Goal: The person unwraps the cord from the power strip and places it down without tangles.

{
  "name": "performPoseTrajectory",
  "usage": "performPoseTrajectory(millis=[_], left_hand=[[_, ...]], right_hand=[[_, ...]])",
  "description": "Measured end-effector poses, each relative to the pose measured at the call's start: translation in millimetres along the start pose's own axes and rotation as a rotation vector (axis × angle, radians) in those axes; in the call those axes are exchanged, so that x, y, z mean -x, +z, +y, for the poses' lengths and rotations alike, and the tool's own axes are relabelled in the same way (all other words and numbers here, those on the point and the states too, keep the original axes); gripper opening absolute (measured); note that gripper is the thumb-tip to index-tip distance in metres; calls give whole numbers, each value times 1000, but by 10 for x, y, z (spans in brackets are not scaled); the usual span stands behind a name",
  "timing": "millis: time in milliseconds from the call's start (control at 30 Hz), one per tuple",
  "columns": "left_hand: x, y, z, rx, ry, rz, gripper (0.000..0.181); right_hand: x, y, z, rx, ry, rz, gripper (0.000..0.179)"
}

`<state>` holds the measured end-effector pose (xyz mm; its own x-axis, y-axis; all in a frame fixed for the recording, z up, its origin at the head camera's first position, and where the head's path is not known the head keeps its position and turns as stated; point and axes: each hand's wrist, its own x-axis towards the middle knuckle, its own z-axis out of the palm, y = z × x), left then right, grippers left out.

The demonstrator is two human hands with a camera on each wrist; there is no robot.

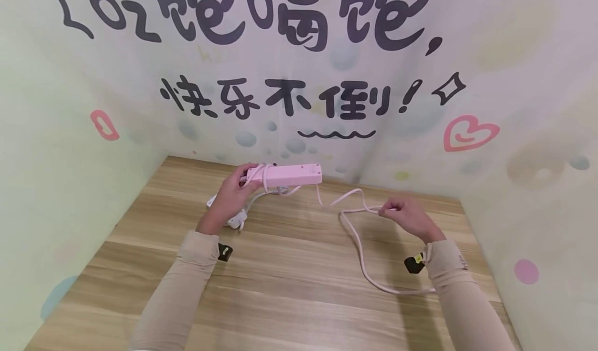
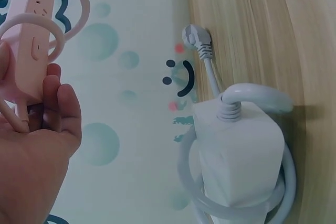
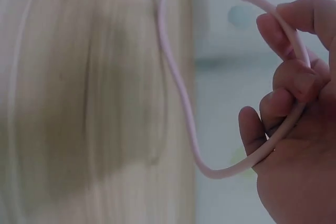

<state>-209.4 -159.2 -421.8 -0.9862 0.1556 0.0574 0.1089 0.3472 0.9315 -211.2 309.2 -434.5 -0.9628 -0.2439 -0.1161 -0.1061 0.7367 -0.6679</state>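
Above the back of the table, my left hand grips one end of a pink power strip. Part of its pink cord is looped round that end, as the left wrist view shows on the strip. My right hand pinches the pink cord out to the right. In the right wrist view the cord runs across the palm and between curled fingers. Beneath my left hand lies a white power strip, its own thick white cord wrapped round it and its plug beside the wall.
Everything is over a wood-grain table. A printed cloth wall with dark lettering rises straight behind its back edge, and similar walls stand at left and right. The slack pink cord trails on the tabletop towards my right forearm.
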Motion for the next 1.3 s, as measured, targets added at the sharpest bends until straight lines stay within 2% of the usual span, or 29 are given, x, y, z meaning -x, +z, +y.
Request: performPoseTrajectory(millis=[233, 367, 500, 667, 900, 1100, 1300], left_hand=[[10, -13, -23, -15, 1, 12, 56], [18, -5, -18, -13, 9, 21, 53], [16, 28, -37, -14, 34, 3, 51], [16, 68, -66, -36, 24, -4, 51], [37, 91, -80, -39, 31, -7, 51], [46, 93, -63, -47, 28, 0, 49], [55, 91, -57, -48, 25, 2, 50]], right_hand=[[-25, 69, 254, 47, 13, 1, 30], [-18, 146, 382, 109, 3, -26, 26], [5, 260, 477, 174, -4, -73, 19], [0, 373, 462, 181, -17, -59, 12], [-90, 395, 274, 235, -85, -42, 10], [-238, 385, -158, 199, -139, 46, 16], [-350, 611, -550, 178, -180, -2, 20]])
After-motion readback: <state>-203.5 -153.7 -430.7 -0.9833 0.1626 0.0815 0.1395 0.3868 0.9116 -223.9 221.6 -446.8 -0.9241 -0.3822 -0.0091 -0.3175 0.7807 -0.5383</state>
